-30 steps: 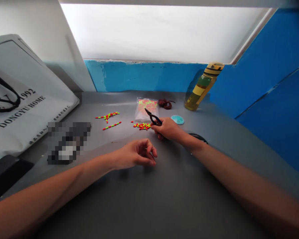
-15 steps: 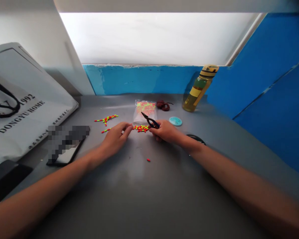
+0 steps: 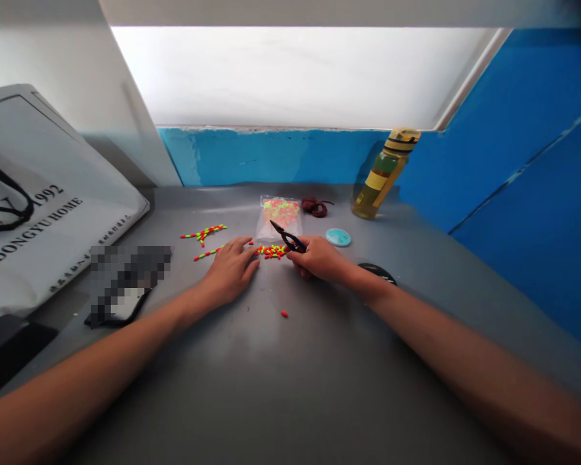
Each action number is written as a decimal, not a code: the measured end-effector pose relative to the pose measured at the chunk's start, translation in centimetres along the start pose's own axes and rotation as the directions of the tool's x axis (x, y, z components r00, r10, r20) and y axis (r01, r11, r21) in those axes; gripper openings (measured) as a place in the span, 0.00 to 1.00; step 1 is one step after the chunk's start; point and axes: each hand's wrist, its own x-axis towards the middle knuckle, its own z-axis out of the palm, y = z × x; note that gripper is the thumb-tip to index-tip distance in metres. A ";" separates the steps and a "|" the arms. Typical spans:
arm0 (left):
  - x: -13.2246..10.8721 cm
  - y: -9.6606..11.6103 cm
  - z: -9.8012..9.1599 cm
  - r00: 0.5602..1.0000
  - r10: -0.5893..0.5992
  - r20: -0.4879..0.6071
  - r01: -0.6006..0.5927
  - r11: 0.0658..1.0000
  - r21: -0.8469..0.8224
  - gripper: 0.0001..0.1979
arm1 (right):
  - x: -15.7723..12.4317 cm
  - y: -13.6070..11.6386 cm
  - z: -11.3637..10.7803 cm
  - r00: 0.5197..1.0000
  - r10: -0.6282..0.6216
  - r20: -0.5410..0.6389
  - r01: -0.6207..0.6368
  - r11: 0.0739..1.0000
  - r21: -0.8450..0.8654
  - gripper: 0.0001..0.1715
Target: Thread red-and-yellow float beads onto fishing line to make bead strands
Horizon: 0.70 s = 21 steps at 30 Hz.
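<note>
My left hand (image 3: pixel 230 271) rests on the grey table with its fingers apart, beside a row of small oval beads (image 3: pixel 203 256) in red and yellow-green that runs partly behind it. My right hand (image 3: pixel 314 256) is closed around dark-handled pliers (image 3: pixel 286 237), whose jaws point up and left. Between the hands lies a loose pile of the same beads (image 3: pixel 272 252). Behind the pliers sits a clear plastic bag (image 3: pixel 281 216) with many more beads inside. One red bead (image 3: pixel 284 314) lies alone nearer to me. Farther left is a branching group of beads (image 3: pixel 204 233).
A dark red cord bundle (image 3: pixel 314 206), a round light-blue disc (image 3: pixel 337 237) and a yellow-green bottle (image 3: pixel 383 177) stand to the right. A black round object (image 3: pixel 377 272) is partly behind my right arm. On the left are a phone (image 3: pixel 126 303) and a white bag (image 3: pixel 53 155).
My left hand has spread its fingers, which were pinched together beside the bead pile. My right hand still holds the pliers. The whole view has shifted slightly.
</note>
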 end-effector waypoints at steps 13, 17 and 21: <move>0.1 -0.1 -0.1 0.999 0.044 -0.017 -0.046 0.995 -0.086 0.13 | -0.1 0.1 0.0 1.000 -0.006 0.001 0.006 0.998 -0.061 0.05; 0.0 0.0 -0.2 0.998 0.065 -0.018 -0.066 0.995 -0.080 0.13 | -0.1 0.0 0.0 1.000 -0.015 -0.006 0.014 0.997 -0.081 0.07; -0.1 0.1 -0.3 0.995 0.092 -0.049 -0.095 0.993 -0.072 0.15 | -0.1 -0.2 0.0 1.000 -0.023 -0.009 0.022 0.992 -0.121 0.06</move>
